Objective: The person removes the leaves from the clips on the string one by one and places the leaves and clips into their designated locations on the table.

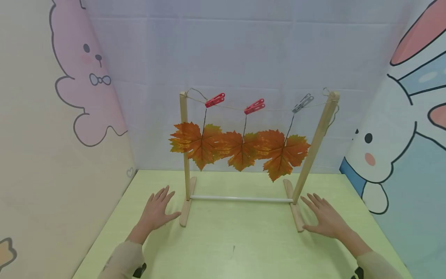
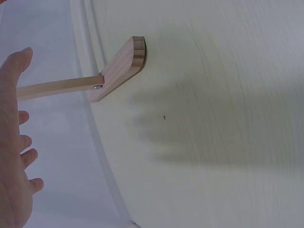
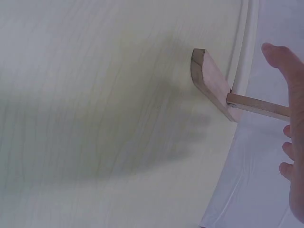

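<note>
A wooden stand (image 1: 315,149) with a string between its posts stands on the table. On the string, two red clothespins (image 1: 254,106) and one grey clothespin (image 1: 302,103) pinch the stems of three orange artificial leaves (image 1: 202,143), which hang side by side and overlap. My left hand (image 1: 156,211) is spread beside the stand's left foot (image 1: 186,209), holding nothing; its fingers also show in the left wrist view. On the other side, my right hand (image 1: 325,219) is spread with its thumb close to the right foot (image 1: 296,213), likewise holding nothing.
A white rod (image 1: 240,199) joins the two feet low above the pale yellow table (image 1: 237,240). Behind is a plain light curtain (image 1: 237,54). Cartoon-printed panels, with a pink bear (image 1: 83,66) and a white rabbit (image 1: 393,135), flank the table.
</note>
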Action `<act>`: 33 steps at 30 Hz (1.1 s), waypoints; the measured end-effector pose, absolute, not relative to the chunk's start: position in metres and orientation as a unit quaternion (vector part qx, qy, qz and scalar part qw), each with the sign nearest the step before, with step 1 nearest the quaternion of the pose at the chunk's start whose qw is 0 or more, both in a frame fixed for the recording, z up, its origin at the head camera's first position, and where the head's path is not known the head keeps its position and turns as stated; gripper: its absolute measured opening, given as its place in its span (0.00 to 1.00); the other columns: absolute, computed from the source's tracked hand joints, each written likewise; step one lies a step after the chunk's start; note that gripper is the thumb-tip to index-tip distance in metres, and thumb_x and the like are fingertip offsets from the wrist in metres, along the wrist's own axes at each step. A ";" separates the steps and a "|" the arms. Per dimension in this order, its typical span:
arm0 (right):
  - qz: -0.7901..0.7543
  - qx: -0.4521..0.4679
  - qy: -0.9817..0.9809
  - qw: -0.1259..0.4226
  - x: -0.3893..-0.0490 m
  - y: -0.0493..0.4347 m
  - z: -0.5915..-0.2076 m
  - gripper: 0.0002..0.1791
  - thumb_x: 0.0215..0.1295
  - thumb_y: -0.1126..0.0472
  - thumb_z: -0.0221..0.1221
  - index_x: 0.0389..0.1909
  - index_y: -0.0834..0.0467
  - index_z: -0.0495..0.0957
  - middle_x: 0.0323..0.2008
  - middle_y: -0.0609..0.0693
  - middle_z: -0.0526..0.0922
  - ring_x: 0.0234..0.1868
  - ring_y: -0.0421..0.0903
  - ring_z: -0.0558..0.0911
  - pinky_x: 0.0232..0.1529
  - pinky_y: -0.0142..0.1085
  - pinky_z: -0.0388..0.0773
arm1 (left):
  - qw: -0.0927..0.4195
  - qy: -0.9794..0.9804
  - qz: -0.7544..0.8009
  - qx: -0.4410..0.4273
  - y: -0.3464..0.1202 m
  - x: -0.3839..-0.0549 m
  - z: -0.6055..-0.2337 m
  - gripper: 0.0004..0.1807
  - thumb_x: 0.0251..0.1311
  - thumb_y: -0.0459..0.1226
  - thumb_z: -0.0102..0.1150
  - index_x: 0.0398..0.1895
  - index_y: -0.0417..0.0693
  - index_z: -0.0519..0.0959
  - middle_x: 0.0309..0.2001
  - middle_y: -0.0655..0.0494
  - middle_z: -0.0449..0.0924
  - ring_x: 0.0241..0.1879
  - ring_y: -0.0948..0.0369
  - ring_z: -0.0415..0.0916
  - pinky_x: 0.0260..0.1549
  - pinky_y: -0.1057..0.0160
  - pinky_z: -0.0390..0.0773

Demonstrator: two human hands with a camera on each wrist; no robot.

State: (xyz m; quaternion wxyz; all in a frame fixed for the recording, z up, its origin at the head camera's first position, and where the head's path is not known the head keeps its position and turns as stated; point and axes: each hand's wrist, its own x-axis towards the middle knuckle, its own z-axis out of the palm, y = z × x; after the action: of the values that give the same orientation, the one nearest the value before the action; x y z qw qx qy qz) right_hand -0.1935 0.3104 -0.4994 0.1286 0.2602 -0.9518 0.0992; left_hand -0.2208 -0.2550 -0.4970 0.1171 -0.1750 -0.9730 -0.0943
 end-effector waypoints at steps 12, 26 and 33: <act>0.159 0.222 -0.958 0.087 -0.195 0.301 -0.486 0.47 0.41 0.45 0.69 0.60 0.66 0.64 0.57 0.67 0.68 0.56 0.65 0.68 0.48 0.58 0.68 | 0.126 -0.965 -0.129 -0.190 -0.253 -0.224 -0.488 0.43 0.47 0.54 0.62 0.60 0.34 0.65 0.63 0.35 0.58 0.61 0.42 0.58 0.56 0.45 0.60; 0.189 0.215 -0.953 0.102 -0.196 0.287 -0.474 0.40 0.43 0.49 0.69 0.56 0.65 0.68 0.51 0.64 0.74 0.51 0.62 0.73 0.46 0.56 0.70 | 0.104 -0.966 -0.146 -0.186 -0.247 -0.223 -0.472 0.44 0.47 0.54 0.63 0.62 0.36 0.63 0.64 0.37 0.58 0.59 0.41 0.60 0.52 0.42 0.64; 0.197 0.223 -0.949 0.104 -0.199 0.281 -0.466 0.37 0.44 0.52 0.68 0.55 0.64 0.69 0.50 0.64 0.75 0.50 0.62 0.73 0.46 0.56 0.70 | 0.112 -0.965 -0.148 -0.188 -0.244 -0.225 -0.465 0.44 0.46 0.54 0.63 0.62 0.37 0.63 0.62 0.37 0.61 0.58 0.42 0.62 0.50 0.43 0.66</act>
State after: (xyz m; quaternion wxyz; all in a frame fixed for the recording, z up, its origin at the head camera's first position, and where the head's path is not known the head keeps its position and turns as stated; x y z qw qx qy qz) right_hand -0.1991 0.2809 -0.4662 0.1043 0.2226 -0.9490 0.1972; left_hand -0.2253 -0.2440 -0.4646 0.1120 -0.1875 -0.9646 -0.1479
